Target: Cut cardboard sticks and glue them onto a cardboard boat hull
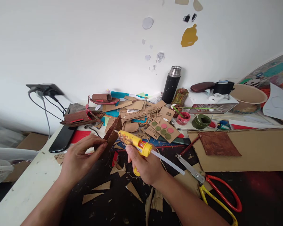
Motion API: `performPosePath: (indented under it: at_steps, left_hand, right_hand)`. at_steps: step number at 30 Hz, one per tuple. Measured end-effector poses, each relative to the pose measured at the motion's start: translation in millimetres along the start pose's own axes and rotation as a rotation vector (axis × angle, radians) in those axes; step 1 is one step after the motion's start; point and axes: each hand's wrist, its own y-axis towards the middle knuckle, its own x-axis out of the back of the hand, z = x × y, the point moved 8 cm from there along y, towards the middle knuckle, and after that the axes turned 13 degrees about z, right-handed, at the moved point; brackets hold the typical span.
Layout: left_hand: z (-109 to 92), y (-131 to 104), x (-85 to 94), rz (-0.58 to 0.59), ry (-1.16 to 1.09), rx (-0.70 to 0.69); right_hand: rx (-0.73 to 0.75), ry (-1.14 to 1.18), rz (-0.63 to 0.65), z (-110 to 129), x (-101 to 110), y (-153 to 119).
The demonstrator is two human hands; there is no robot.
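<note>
Pinched between the fingers of my left hand (83,157) is a folded piece of brown-painted cardboard (112,133), tilted up on its edge. My right hand (147,164) is wrapped round the handle of a yellow hot glue gun (134,142), whose body is smeared with brown. A translucent glue stick (167,161) sticks out of its back end. The gun's nozzle points left, close against the cardboard piece; whether it touches cannot be made out. Two brown cardboard boats, one nearer (79,117) and one farther back (105,99), stand beyond my left hand.
Open scissors (198,177) lie right of my right forearm. Cardboard scraps (134,106) heap up at the back, with triangular offcuts (101,185) on the dark mat. A black flask (171,84), paint jars (201,121), a phone (62,139) and a brown-painted sheet (220,143) lie around.
</note>
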Motion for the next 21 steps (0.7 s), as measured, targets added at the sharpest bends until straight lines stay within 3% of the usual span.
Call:
performPosePath:
  at_steps: [21]
  left_hand:
    - [1.9,-0.7,0.3,-0.008,-0.005,0.013]
  right_hand:
    - [-0.053,0.000,0.012,-12.6,-4.1,-1.4]
